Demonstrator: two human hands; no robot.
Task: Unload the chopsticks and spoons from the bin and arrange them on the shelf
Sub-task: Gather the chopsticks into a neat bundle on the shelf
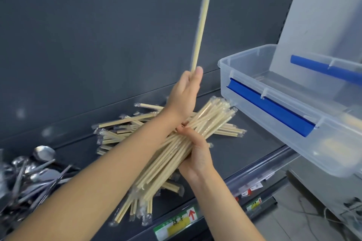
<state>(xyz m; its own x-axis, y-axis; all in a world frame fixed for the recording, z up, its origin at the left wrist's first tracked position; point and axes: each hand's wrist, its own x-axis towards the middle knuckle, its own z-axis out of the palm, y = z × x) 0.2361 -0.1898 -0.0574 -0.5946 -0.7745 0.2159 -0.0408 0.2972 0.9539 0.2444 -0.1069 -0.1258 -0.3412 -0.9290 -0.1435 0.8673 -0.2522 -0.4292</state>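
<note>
My left hand (pixel 186 92) grips one plastic-wrapped pair of wooden chopsticks (pixel 199 31) and holds it upright above the shelf. Below it, my right hand (pixel 195 152) grips a thick bundle of wrapped chopsticks (pixel 176 148) slanting from lower left to upper right. More wrapped chopsticks (pixel 121 129) lie in a loose pile on the dark shelf (pixel 244 148) behind my arms. Several metal spoons (pixel 39 166) lie heaped at the shelf's left end. The clear plastic bin (pixel 274 92) with blue clips sits at the right, a few chopsticks showing through its near wall.
A dark grey back panel (pixel 98 35) rises behind the shelf. Price labels (pixel 176 223) run along the shelf's front rail. A pale upright post (pixel 313 15) stands at the right behind the bin. Cables lie on the floor at lower right.
</note>
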